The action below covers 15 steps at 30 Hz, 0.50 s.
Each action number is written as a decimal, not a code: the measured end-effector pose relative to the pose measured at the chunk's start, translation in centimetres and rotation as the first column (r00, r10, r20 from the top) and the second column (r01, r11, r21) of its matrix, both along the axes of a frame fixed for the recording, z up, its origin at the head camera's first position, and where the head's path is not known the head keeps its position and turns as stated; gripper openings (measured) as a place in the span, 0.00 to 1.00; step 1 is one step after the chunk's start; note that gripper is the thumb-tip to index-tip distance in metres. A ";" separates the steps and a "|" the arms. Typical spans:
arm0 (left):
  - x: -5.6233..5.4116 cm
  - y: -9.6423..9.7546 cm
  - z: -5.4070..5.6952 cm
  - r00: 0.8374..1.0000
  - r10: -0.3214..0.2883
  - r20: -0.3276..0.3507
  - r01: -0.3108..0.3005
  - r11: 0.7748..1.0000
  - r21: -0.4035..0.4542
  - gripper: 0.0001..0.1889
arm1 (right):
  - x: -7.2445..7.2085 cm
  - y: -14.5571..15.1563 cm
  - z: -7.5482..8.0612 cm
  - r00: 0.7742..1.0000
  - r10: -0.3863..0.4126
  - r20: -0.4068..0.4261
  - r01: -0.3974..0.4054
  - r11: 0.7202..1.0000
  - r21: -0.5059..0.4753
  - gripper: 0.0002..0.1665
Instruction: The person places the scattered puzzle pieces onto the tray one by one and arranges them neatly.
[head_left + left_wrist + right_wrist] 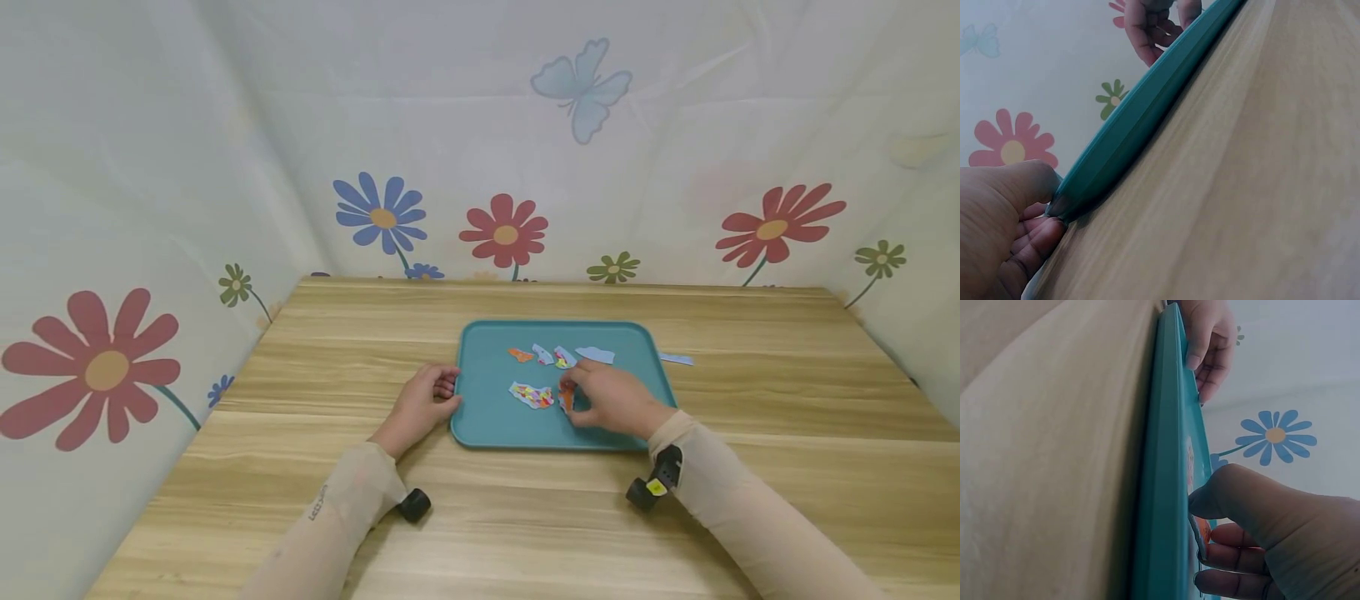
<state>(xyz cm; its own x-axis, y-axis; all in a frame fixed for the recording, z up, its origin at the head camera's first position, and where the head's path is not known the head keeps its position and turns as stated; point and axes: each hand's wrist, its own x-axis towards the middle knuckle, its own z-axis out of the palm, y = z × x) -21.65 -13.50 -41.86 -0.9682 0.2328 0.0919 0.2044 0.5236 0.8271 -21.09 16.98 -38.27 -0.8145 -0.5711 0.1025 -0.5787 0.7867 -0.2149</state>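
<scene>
A teal tray (491, 432) lies on the table with torn-looking paper pieces on it. My left hand (422, 404) holds the tray's left rim; in the left wrist view the thumb is over the rim and curled fingers are against its side. Over the tray's right half, my right hand (613, 400) pinches an orange paper piece (566, 400) between thumb and fingers, partly hidden by them. Just left of it lies a multicoloured paper piece (532, 395). In the right wrist view the orange piece (1204, 530) stands tilted at the fingertips.
Along the tray's far side lie a small orange piece (521, 355), two patterned pale pieces (543, 356) and a plain pale-blue piece (596, 355). A pale-blue strip (677, 359) sits on the wooden table (360, 333) beyond the tray's right edge. A flower-printed curtain (442, 125) surrounds the table.
</scene>
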 end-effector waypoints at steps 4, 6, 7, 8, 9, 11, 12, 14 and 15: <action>0.0 0.1 0.0 1.000 0.000 -0.004 0.000 1.000 -0.002 0.22 | 0.0 0.0 -0.1 1.000 0.011 -0.011 -0.011 1.000 0.001 0.22; -0.1 0.1 -0.1 1.000 0.001 -0.005 -0.001 1.000 -0.005 0.22 | 0.1 0.0 -0.1 1.000 0.017 -0.011 -0.017 1.000 -0.001 0.21; -0.1 0.1 -0.1 1.000 0.001 -0.005 -0.001 1.000 -0.006 0.22 | 0.1 0.0 -0.1 1.000 0.021 -0.008 -0.021 1.000 -0.003 0.21; -0.1 0.0 -0.1 1.000 0.001 -0.006 -0.001 1.000 -0.007 0.22 | 0.1 0.0 0.0 1.000 0.025 -0.005 -0.025 1.000 -0.007 0.20; -0.1 0.0 -0.1 1.000 0.002 -0.006 -0.002 1.000 -0.006 0.22 | 0.1 0.0 0.0 1.000 0.031 -0.005 -0.031 0.999 -0.010 0.20; -0.1 0.0 -0.1 1.000 0.002 -0.005 -0.002 1.000 -0.004 0.22 | 0.2 0.0 0.0 0.999 0.038 -0.006 -0.038 0.999 -0.012 0.19; -0.1 0.0 -0.1 1.000 0.002 -0.005 -0.002 1.000 -0.004 0.22 | 0.1 0.0 0.0 0.999 0.041 -0.004 -0.041 0.999 -0.017 0.19; -0.1 0.0 -0.1 1.000 0.004 -0.006 -0.004 1.000 -0.007 0.22 | 0.1 0.0 0.0 0.999 0.048 -0.008 -0.048 0.999 -0.024 0.19; -0.1 0.0 -0.1 1.000 0.005 -0.005 -0.005 1.000 -0.007 0.22 | 0.1 0.1 0.0 0.999 0.052 -0.011 -0.052 0.998 -0.027 0.19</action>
<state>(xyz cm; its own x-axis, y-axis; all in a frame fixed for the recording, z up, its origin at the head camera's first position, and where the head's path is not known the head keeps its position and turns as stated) -21.74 -13.47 -41.99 -0.9690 0.2283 0.0947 0.2054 0.5305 0.8225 -20.95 17.04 -38.32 -0.7825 -0.6095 0.1275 -0.6211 0.7493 -0.2298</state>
